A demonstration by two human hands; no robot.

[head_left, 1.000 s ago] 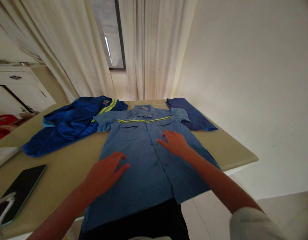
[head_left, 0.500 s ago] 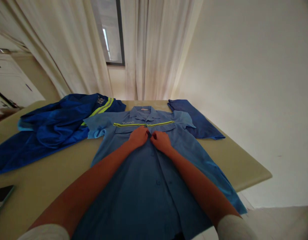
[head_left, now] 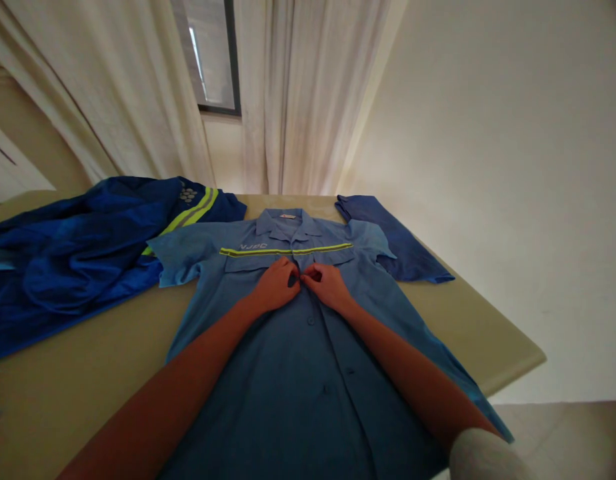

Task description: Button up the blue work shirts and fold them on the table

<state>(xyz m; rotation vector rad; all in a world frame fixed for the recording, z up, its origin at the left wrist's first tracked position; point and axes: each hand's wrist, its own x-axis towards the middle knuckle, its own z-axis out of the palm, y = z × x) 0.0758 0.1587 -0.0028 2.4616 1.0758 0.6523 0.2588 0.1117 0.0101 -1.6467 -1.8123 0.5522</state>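
A blue short-sleeved work shirt (head_left: 268,373) lies spread face up, its collar at the far side and a yellow-green stripe across the chest. My left hand (head_left: 279,283) pinches the front placket just below the stripe. Close against it, my right hand (head_left: 327,281) pinches the other front edge, thumb and forefinger together. The fingertips of both hands meet at the placket, and the button between them is hidden. Below the hands the two front edges lie apart, with a button (head_left: 311,321) showing on the left one.
A darker blue garment with a reflective band (head_left: 88,247) lies heaped at the left. Folded navy cloth (head_left: 393,243) rests by the right sleeve. The table (head_left: 493,333) ends in a corner at right, near a white wall (head_left: 513,167). Curtains (head_left: 308,100) hang behind.
The view has shifted a little nearer and downward. Both hands stay at the same place on the placket, their fingers moved slightly and still pinching.
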